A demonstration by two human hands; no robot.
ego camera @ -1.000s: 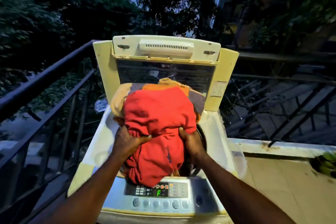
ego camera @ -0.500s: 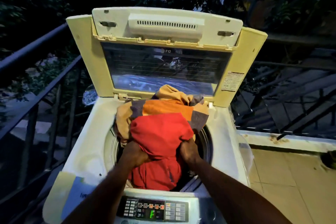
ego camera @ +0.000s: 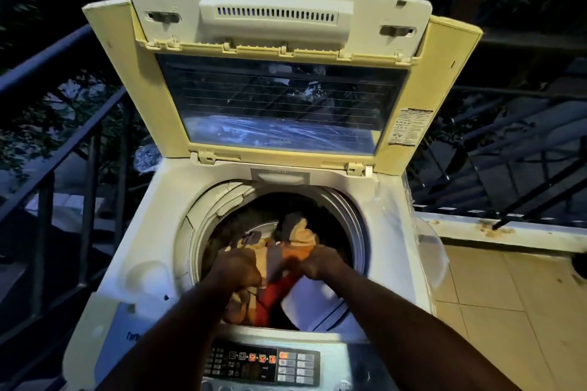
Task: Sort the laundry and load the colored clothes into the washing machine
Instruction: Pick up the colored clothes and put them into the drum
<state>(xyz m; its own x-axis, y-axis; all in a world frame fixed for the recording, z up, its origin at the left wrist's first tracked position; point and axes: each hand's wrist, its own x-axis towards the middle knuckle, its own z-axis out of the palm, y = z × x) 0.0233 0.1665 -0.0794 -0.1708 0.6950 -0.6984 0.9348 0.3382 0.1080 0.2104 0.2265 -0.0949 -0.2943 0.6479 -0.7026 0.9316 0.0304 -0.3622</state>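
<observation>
A white top-loading washing machine [ego camera: 149, 232] stands in front of me with its lid [ego camera: 279, 79] raised upright. Both my arms reach down into the drum [ego camera: 355, 225]. My left hand [ego camera: 236, 267] and my right hand [ego camera: 320, 262] are closed on a bundle of colored clothes [ego camera: 295, 243]: orange, tan and grey fabric on top, red fabric [ego camera: 273, 295] below between my wrists. The bundle sits inside the drum, below the rim. The bottom of the drum is hidden by the clothes and my hands.
The lit control panel [ego camera: 260, 365] lies along the machine's near edge under my forearms. A dark metal railing [ego camera: 47, 174] runs on the left and another railing [ego camera: 508, 174] at the back right. Beige floor tiles [ego camera: 508, 311] lie to the right, behind a low ledge [ego camera: 508, 232].
The bundle was held above the opening, then lowered; now it is down inside the drum with both hands following it. The view has moved closer to the machine.
</observation>
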